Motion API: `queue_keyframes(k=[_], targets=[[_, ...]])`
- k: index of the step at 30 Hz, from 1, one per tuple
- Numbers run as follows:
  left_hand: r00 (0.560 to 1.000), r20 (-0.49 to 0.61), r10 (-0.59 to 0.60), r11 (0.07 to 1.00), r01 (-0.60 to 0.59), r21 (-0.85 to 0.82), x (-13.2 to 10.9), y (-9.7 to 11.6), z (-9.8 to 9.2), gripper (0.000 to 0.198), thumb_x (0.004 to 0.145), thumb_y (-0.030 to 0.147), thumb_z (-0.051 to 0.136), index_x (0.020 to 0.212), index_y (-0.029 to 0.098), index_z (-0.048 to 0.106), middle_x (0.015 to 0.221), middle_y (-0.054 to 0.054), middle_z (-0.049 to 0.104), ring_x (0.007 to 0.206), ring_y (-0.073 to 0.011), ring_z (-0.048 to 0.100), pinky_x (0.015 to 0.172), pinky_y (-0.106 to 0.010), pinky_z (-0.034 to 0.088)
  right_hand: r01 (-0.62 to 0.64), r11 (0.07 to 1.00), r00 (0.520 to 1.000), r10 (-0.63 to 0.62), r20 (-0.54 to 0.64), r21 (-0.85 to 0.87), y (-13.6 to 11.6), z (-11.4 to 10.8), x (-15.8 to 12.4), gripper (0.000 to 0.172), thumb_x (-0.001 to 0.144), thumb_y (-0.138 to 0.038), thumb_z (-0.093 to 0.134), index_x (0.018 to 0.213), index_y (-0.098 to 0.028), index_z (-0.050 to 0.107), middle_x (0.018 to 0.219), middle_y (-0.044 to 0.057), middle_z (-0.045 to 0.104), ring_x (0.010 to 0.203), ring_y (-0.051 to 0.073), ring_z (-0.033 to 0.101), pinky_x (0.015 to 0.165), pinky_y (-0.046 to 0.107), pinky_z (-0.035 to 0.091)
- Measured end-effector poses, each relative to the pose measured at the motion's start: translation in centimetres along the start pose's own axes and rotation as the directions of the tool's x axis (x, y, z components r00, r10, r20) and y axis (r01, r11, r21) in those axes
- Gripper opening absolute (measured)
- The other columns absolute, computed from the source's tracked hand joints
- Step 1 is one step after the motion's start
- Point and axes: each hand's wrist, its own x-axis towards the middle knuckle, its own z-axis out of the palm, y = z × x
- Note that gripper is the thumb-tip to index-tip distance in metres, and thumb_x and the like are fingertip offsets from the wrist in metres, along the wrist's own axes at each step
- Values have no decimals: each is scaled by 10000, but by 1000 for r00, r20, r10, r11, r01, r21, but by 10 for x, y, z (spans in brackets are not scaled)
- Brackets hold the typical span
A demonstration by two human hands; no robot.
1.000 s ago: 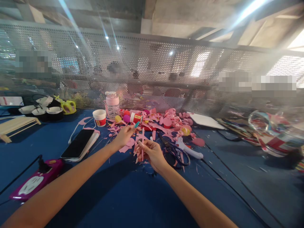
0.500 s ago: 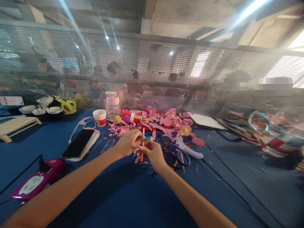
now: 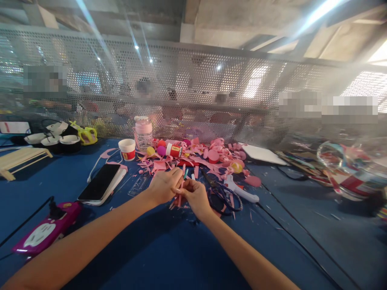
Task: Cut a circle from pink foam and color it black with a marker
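Observation:
Above the blue table, my left hand (image 3: 165, 184) and my right hand (image 3: 195, 196) meet, both with closed fingers. Between them stands a narrow pink strip (image 3: 184, 170), pinched from both sides. A small teal piece (image 3: 185, 174) pokes out by the fingertips; I cannot make out what it is or which hand holds it. Pink scraps lie under the hands. Just right of my right hand are dark-handled scissors (image 3: 222, 197) and a white glue gun (image 3: 242, 191) with a black cord. The palms and the strip's middle are partly hidden by fingers.
Pink offcuts (image 3: 211, 153) pile up behind the hands, with a tipped paper cup (image 3: 174, 150). Leftward are a standing paper cup (image 3: 127, 150), pink-lidded bottle (image 3: 143, 133), phone (image 3: 99, 183) and purple power strip (image 3: 46, 229). A clear plastic jar (image 3: 350, 173) lies right. A perforated screen stands behind.
My left hand has turned and dropped slightly, its fingers closer over the strip. The pink strip leans more to the right at its top, and the teal piece has tilted more upright.

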Motion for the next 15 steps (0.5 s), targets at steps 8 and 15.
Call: queue_keyframes(k=[8,15], targets=[[998,-38,60,994,-63,-92,-2,-8,5,114,856,233,377,778,184,444,708,-25,510,565,-165,489,470,-257,298,-1,1000,1000,1,17,11,0,0,-1,418,473,-424,823,607,-178,513,436,-54,582,331,141,560,345,236,481],[996,-86,9,976,-28,-218,1,-12,7,102,828,151,363,747,191,410,691,-13,491,576,-149,465,514,-248,318,2,1000,999,-4,48,28,7,-7,4,375,540,-427,797,647,-167,548,495,-37,621,355,135,574,374,240,498]])
